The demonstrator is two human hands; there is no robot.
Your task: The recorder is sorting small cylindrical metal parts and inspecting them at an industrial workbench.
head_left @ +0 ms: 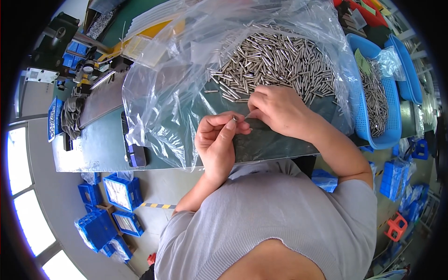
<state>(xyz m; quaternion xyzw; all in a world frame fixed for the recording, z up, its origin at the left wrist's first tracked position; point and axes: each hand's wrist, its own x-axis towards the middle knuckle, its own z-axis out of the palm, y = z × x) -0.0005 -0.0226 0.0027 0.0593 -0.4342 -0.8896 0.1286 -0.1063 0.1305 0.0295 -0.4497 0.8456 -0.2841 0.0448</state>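
My left hand (217,142) is closed in front of my chest, thumb and forefinger pinching a small metal pin (234,118) whose round end shows. Close beside it, my right hand (280,111) has its fingertips pressed together at a thin, light sliver that is too small to name. The two hands nearly meet over the table's near part. Just beyond them lies a wide heap of slim silvery metal pins (275,58), spread on a clear plastic sheet (163,100). A few pins lie loose at the heap's near left edge.
A blue basket (393,119) of similar pins stands at the right, with another blue basket (405,70) behind it. Machine parts (56,39) and a grey cloth (71,116) occupy the left. Blue crates (122,192) and a red stool (396,227) are on the floor.
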